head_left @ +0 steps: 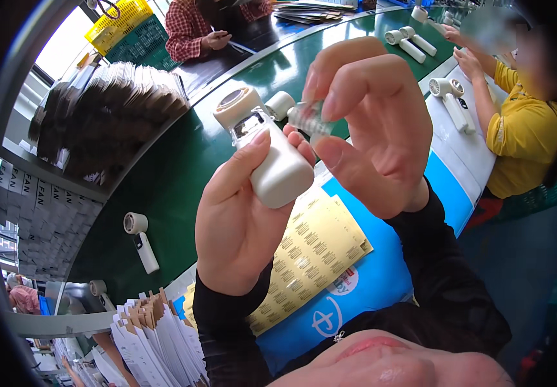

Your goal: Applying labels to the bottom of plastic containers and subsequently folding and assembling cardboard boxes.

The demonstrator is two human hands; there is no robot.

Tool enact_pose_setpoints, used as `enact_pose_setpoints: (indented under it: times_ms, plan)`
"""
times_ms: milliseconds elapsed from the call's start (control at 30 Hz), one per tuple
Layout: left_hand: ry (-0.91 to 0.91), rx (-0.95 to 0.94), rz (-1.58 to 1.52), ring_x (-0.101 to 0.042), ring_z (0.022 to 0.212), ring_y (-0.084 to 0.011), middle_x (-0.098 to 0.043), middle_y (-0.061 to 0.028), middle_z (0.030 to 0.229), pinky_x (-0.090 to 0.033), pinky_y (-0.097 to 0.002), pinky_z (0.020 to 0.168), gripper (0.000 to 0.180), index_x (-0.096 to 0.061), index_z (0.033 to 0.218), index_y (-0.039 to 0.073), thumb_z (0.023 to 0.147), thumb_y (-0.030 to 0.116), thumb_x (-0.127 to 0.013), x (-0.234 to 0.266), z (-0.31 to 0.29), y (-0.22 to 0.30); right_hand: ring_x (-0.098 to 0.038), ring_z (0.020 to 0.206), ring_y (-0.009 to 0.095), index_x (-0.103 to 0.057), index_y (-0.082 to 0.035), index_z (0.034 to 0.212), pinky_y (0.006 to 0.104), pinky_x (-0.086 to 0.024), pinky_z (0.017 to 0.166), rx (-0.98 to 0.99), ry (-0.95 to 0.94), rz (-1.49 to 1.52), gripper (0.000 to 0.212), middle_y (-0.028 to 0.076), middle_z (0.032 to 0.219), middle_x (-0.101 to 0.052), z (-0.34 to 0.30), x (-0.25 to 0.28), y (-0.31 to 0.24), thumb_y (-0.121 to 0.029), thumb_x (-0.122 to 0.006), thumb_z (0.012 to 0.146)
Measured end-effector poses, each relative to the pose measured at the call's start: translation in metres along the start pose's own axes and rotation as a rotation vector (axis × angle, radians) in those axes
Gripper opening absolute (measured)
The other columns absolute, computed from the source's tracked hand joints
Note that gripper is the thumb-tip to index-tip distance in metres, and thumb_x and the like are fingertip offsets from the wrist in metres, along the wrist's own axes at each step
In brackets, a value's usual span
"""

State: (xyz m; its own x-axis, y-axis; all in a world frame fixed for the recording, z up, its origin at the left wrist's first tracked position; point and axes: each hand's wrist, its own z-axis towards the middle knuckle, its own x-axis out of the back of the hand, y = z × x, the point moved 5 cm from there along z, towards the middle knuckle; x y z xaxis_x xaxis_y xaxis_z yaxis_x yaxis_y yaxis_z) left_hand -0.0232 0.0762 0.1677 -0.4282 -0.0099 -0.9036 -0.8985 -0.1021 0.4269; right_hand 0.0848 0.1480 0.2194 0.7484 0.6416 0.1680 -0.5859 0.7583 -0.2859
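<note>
Two hands, two items: the left hand (236,213) grips a white handheld fan (285,174) above the green belt (162,206), thumb across it, probably for steadiness; the right hand (382,122) pinches a small clear piece (305,120) beside it, likely fingertips-only because it's tiny. Spares: a pair of fans (413,51) up-belt, two leftward fans (146,251), far-end ones too small to count.

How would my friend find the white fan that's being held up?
Start at the big green curved table. In front of it, near the picture's middle, the left hand holds a white handheld fan. Unlike the fans lying on the table, it is held up and looks biggest.
</note>
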Motion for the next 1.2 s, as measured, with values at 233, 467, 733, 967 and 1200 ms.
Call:
enact_pose_setpoints:
  times_ms: [233, 467, 733, 967, 1200]
  plan:
    - [0.037, -0.028, -0.007, -0.049, 0.107, -0.0277, -0.043, -0.0236, 0.117, -0.039, -0.0413, 0.097, 0.035, -0.030, 0.123, -0.011, 0.096, 0.009, -0.039, 0.006, -0.008, 0.008, -0.048, 0.081, 0.017, -0.047, -0.004, 0.102, 0.0260, -0.044, 0.071, -0.022, -0.047, 0.012, 0.033, 0.011, 0.101, -0.047, -0.002, -0.009, -0.006, -0.006, -0.056, 0.070]
    - [-0.028, -0.106, -0.026, -0.048, 0.110, -0.0295, -0.042, -0.0251, 0.118, -0.036, -0.0430, 0.101, 0.037, -0.028, 0.125, -0.012, 0.098, 0.011, -0.036, 0.002, -0.017, 0.018, -0.047, 0.075, 0.013, -0.049, -0.003, 0.102, 0.0221, -0.042, 0.067, -0.350, -0.027, 0.165, 0.024, 0.008, 0.094, -0.050, -0.013, -0.024, -0.008, -0.007, -0.056, 0.079]
    - [0.059, -0.060, -0.087, -0.048, 0.108, -0.0282, -0.044, -0.0269, 0.118, -0.035, -0.0401, 0.101, 0.041, -0.027, 0.122, -0.019, 0.098, 0.013, -0.036, 0.007, -0.016, 0.013, -0.045, 0.068, 0.008, -0.052, -0.002, 0.102, 0.0177, -0.038, 0.065, -0.557, -0.077, 0.074, 0.016, 0.004, 0.086, -0.052, -0.022, -0.036, -0.004, -0.007, -0.056, 0.087]
    - [0.098, -0.101, -0.091, -0.049, 0.106, -0.0273, -0.046, -0.0276, 0.116, -0.036, -0.0375, 0.099, 0.042, -0.027, 0.121, -0.021, 0.098, 0.013, -0.037, 0.011, -0.018, 0.011, -0.044, 0.068, 0.007, -0.053, -0.002, 0.101, 0.0171, -0.037, 0.065, -0.473, -0.096, 0.065, 0.015, 0.003, 0.085, -0.052, -0.022, -0.038, -0.003, -0.006, -0.058, 0.087]
    - [0.140, -0.106, -0.094, -0.049, 0.107, -0.0271, -0.046, -0.0274, 0.116, -0.037, -0.0359, 0.097, 0.042, -0.027, 0.122, -0.021, 0.098, 0.013, -0.037, 0.011, -0.018, 0.009, -0.043, 0.067, 0.007, -0.054, -0.002, 0.099, 0.0167, -0.036, 0.064, -0.490, -0.132, 0.031, 0.014, 0.002, 0.082, -0.052, -0.022, -0.036, -0.005, -0.005, -0.059, 0.086]
